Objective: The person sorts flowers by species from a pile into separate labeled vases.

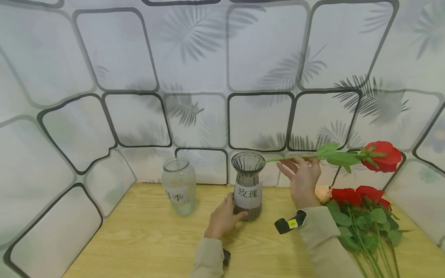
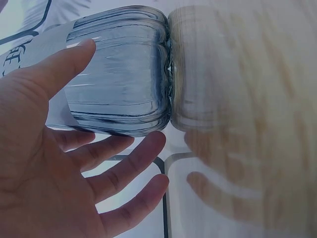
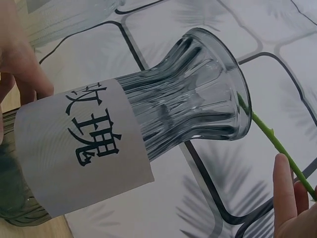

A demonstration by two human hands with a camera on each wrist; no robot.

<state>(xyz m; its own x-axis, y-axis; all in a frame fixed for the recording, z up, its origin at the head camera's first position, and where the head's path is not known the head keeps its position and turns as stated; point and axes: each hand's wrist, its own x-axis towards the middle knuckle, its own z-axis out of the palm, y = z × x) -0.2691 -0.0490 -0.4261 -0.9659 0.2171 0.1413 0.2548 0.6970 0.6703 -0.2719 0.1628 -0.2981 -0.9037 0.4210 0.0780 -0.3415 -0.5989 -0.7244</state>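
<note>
A dark-tinted glass vase with a flared mouth and a white paper label stands upright on the table. My left hand holds it low down, thumb in front and fingers round the far side. In the left wrist view, the spread fingers of that hand lie along the vase's lower part. To the right, my right hand pinches the stem of a red rose, which lies nearly level with its bloom outward. The cut end of the green stem is at the vase's mouth, overlapping the rim.
A clear glass vase, also labelled, stands left of the dark one. At the right of the wooden table lies a bunch of red roses with a peach-coloured bloom. A patterned cloth rises behind and along the sides.
</note>
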